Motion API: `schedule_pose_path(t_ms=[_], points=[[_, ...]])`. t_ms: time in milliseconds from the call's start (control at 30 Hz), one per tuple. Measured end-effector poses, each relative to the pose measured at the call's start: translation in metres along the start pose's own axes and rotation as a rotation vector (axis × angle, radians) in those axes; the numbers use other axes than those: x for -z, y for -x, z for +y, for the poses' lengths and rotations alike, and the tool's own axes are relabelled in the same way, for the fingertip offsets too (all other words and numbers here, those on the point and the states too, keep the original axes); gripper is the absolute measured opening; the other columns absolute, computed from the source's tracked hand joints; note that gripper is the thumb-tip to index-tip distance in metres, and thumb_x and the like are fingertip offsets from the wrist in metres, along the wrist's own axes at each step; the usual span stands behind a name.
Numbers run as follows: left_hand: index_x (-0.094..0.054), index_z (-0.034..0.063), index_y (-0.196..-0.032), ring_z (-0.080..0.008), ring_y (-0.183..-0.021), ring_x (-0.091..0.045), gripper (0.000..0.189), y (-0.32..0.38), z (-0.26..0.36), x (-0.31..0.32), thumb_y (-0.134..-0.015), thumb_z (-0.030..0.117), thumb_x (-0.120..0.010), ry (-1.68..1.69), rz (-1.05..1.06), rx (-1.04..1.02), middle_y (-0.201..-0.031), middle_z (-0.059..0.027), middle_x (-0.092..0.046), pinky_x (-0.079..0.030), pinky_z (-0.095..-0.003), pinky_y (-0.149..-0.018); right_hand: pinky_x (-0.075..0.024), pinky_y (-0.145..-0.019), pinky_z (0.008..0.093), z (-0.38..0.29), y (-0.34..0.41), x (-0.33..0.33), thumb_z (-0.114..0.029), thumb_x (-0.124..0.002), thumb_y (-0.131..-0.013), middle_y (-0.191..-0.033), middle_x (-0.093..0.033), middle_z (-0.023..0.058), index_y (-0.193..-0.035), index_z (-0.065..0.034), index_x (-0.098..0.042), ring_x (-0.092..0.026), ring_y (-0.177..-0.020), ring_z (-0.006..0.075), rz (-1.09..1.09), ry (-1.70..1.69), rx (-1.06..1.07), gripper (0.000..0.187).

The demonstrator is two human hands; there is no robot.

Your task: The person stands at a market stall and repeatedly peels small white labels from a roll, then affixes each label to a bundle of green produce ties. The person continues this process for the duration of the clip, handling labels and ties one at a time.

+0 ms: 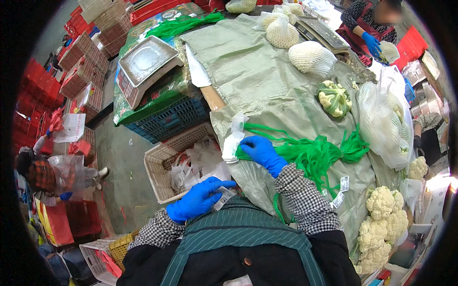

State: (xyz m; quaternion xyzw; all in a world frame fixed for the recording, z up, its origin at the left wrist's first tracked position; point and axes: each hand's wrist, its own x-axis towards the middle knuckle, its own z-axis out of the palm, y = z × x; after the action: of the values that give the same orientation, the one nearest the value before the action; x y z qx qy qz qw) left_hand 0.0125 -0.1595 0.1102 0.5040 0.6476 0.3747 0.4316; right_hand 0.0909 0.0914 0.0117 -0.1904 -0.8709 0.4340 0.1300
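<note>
My left hand (198,200), in a blue glove, pinches a small white printed label (223,199) close to my apron. My right hand (264,153), gloved alike, rests with curled fingers on the narrow end of a bundle of green mesh net bags (318,153). Its fingertips are beside a pile of white labels (232,147); whether they grip mesh or a label is hidden. The bundle spreads rightward over a pale woven plastic sheet (250,71). Two printed tags (338,200) lie near its lower edge.
A trimmed cauliflower (334,99), foam-netted heads (311,57) and bare cauliflowers (381,228) stand along the right. At left are a weighing scale (148,62) and a plastic crate (152,175) holding clear bags. A co-worker's gloved hand (372,43) is at upper right; another person (46,175) stands left.
</note>
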Motion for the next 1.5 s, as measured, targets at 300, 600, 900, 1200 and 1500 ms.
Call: schedule_pose_path(t_ms=[300, 600, 900, 1200, 1500], points=[[-0.068, -0.0015, -0.089, -0.0117, -0.069, -0.06, 0.016, -0.039, 0.001, 0.019, -0.08, 0.011, -0.068, 0.232, 0.297, 0.103, -0.079, -0.0079, -0.067, -0.049, -0.0259, -0.063, -0.0478, -0.073, 0.03, -0.028, 0.021, 0.037, -0.016, -0.062, -0.082, -0.089, -0.066, 0.0105, -0.1, -0.001, -0.063, -0.06, -0.079, 0.0164, -0.029, -0.33, -0.017, 0.023], [-0.069, -0.001, -0.083, -0.0085, -0.056, -0.054, 0.026, -0.08, 0.026, 0.041, -0.071, 0.021, -0.078, -0.149, 0.129, 0.075, -0.066, -0.009, -0.064, -0.044, -0.0259, -0.051, -0.0474, -0.076, 0.0276, -0.057, 0.035, 0.075, -0.012, -0.058, -0.081, -0.089, -0.066, 0.0084, -0.104, 0.001, -0.063, -0.058, -0.08, 0.0119, -0.439, -0.515, -0.152, 0.027], [-0.068, -0.0008, -0.087, -0.0093, -0.06, -0.057, 0.028, -0.085, 0.022, 0.044, -0.074, 0.023, -0.076, -0.212, 0.024, 0.07, -0.071, -0.0095, -0.066, -0.046, -0.0265, -0.055, -0.0478, -0.076, 0.0276, -0.056, 0.036, 0.078, -0.013, -0.058, -0.08, -0.092, -0.066, 0.0092, -0.106, 0.0006, -0.063, -0.059, -0.081, 0.0131, -0.53, -0.508, -0.152, 0.029], [-0.064, -0.0005, -0.102, -0.0152, -0.07, -0.062, 0.035, -0.084, 0.01, 0.043, -0.076, 0.021, -0.073, -0.089, -0.108, -0.01, -0.084, -0.0109, -0.067, -0.049, -0.0277, -0.065, -0.0478, -0.071, 0.0272, -0.062, 0.044, 0.053, -0.023, -0.071, -0.078, -0.087, -0.066, 0.0086, -0.101, 0.0004, -0.065, -0.058, -0.077, 0.012, -0.393, -0.658, -0.172, 0.033], [-0.059, -0.0013, -0.111, -0.0123, -0.098, -0.056, 0.035, -0.069, 0.009, 0.022, -0.08, 0.011, -0.067, 0.545, -0.168, 0.075, -0.113, -0.0097, -0.06, -0.045, -0.0262, -0.086, -0.0453, -0.061, 0.0244, -0.067, 0.059, 0.054, -0.024, -0.067, -0.082, -0.072, -0.063, 0.0042, -0.089, -0.0015, -0.068, -0.053, -0.065, 0.0074, -0.187, -0.471, -0.205, 0.024]])
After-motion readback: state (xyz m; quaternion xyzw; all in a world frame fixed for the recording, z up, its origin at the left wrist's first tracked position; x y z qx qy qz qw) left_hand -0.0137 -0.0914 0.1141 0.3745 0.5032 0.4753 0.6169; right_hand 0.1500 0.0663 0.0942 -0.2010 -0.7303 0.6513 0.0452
